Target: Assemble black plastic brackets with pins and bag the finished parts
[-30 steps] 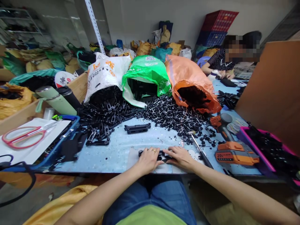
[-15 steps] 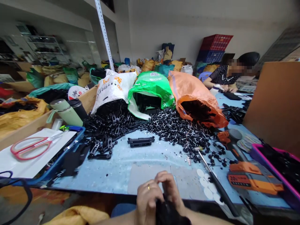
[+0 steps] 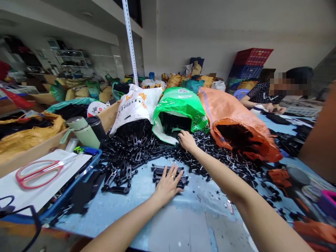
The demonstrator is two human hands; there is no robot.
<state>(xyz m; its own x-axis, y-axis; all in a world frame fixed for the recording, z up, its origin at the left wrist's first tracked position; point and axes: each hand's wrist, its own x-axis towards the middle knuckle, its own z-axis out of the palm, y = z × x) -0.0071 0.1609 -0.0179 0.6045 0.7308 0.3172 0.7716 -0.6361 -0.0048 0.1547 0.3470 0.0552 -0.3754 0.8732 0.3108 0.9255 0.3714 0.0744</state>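
My left hand lies open, fingers spread, on a small group of long black plastic parts on the blue table. Further forward, my right hand is at the mouth of the green bag, its fingers curled; whatever they hold is hidden. Black parts fill the dark inside of that bag. Beside the right hand spreads a pile of black-headed pieces with metal pins. A heap of black linked parts lies to the left.
A white bag and an orange bag flank the green one. Red-handled scissors lie on paper over a blue tray. A green bottle stands behind. An orange power tool is at right. Another person sits beyond.
Both hands have parted and moved forward from the table's front edge. The dark item between them is now out of them; my left hand rests on the black parts, my right reaches the green bag.
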